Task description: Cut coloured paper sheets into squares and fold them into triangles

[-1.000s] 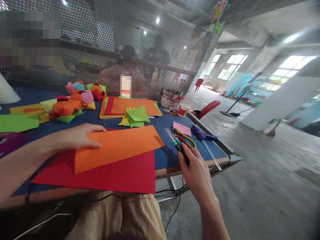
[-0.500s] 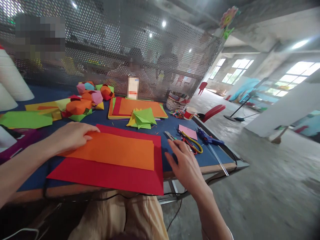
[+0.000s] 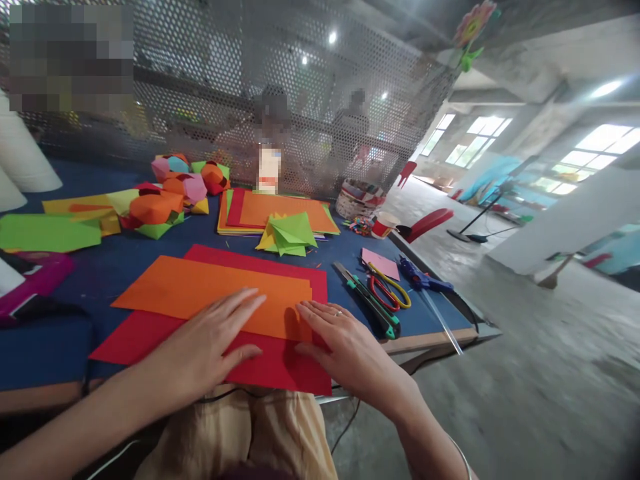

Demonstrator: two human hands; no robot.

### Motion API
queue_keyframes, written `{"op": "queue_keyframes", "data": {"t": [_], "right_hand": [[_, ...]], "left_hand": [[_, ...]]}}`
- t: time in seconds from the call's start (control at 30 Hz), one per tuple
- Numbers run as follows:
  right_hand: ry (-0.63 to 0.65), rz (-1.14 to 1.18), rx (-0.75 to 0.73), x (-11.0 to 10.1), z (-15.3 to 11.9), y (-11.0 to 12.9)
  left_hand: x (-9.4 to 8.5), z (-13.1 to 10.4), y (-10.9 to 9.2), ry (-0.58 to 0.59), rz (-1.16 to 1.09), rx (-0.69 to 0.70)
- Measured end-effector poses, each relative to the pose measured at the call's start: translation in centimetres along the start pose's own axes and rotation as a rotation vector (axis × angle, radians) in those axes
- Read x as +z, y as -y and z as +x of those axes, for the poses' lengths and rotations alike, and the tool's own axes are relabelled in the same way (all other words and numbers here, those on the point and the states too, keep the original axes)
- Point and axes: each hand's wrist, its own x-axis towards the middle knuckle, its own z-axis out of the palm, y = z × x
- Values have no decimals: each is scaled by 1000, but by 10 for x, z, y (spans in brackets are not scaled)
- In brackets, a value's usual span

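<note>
An orange paper strip [image 3: 190, 283], seemingly more than one layer at its right end, lies across a larger red paper sheet [image 3: 280, 370] at the table's front edge. My left hand [image 3: 215, 340] is over the lower middle of both papers, fingers stretched out and thumb apart. My right hand [image 3: 345, 337] is at the right end of the orange strip, fingers extended over it and over the red sheet. Neither hand grips anything. Right of the papers lie a green and black utility knife [image 3: 367, 300], scissors [image 3: 390, 290] with red and yellow handles, and a blue glue gun [image 3: 425, 277].
Behind the papers are a stack of coloured paper [image 3: 287, 212], green paper pieces [image 3: 293, 232] and folded paper shapes [image 3: 157, 210]. A paper cup [image 3: 384, 225] and a basket [image 3: 357, 198] stand at the back right. White rolls [image 3: 27, 157] stand at the left, before a perforated metal screen [image 3: 210, 80].
My left hand has left the strip's left end and moved right and nearer. My right hand has moved left from beside the utility knife onto the papers, uncovering the knife.
</note>
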Motion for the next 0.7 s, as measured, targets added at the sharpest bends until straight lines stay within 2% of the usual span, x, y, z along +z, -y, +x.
{"op": "queue_keyframes", "data": {"t": [0.3, 0.5, 0.6, 0.7], "right_hand": [[-83, -29, -67, 1, 3, 2], [-107, 19, -106, -8, -1, 20], [-109, 96, -113, -7, -6, 29], [-158, 164, -122, 1, -10, 31]], "left_hand": [[16, -1, -19, -149, 78, 24], [25, -2, -41, -217, 138, 64], [23, -4, -42, -267, 177, 117], [18, -8, -39, -376, 247, 231]]}}
